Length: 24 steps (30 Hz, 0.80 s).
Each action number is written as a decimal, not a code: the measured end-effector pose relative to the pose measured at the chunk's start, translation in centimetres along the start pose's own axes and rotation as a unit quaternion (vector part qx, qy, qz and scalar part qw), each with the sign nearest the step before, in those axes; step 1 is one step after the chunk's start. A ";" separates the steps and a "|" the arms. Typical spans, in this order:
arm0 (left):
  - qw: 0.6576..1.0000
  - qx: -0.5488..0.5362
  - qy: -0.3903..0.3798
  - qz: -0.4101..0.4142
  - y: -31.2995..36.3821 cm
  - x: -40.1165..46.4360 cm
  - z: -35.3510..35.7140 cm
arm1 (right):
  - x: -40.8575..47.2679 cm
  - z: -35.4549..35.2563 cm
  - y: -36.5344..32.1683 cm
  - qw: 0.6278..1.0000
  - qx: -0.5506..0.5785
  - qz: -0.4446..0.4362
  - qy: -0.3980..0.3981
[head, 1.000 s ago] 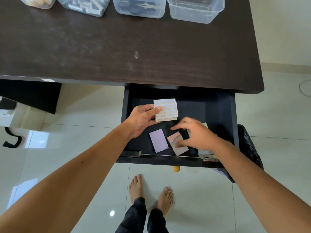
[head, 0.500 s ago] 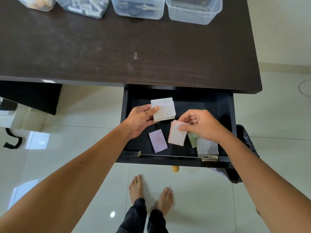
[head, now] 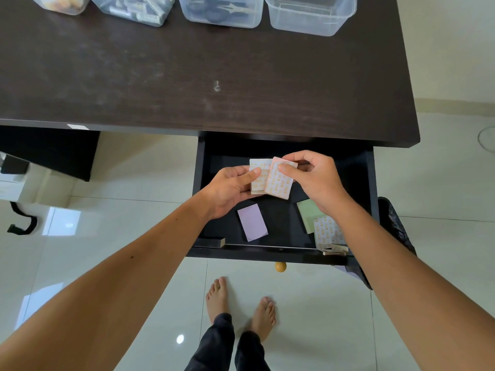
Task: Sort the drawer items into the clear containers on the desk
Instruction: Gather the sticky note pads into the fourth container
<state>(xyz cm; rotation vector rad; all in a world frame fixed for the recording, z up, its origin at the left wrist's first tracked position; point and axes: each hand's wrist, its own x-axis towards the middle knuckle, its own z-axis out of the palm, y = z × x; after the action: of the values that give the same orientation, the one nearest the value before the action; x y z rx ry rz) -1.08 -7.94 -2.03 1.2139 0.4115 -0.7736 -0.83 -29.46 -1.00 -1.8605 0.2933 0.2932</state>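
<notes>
worktop (head: 187,76): dark, four clear containers (head: 310,14) along far edge
drawer (head: 371,183): pulled open below front edge
left hand (head: 230,188): holds patterned pad (head: 257,170) over drawer, thumb on top
right hand (head: 316,178): pinches pink pad (head: 278,183), overlapping the first
loose in drawer: purple pad (head: 252,222), green pad (head: 308,212) (part hidden by arm)

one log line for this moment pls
left hand: holds patterned pad | right hand: pinches pink-edged pad onto it | drawer: purple pad, green pad remain
</notes>
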 end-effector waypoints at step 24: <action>0.999 -0.020 0.041 0.017 0.8 0.3 -1.1 | -2.1 0.1 3.3 0.995 -0.063 0.032 -0.071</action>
<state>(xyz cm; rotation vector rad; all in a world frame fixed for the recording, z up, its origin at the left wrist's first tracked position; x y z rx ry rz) -0.17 -6.91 -2.08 1.2150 0.4709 -0.6841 -3.90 -30.20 -3.26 -1.9451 0.2403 0.4957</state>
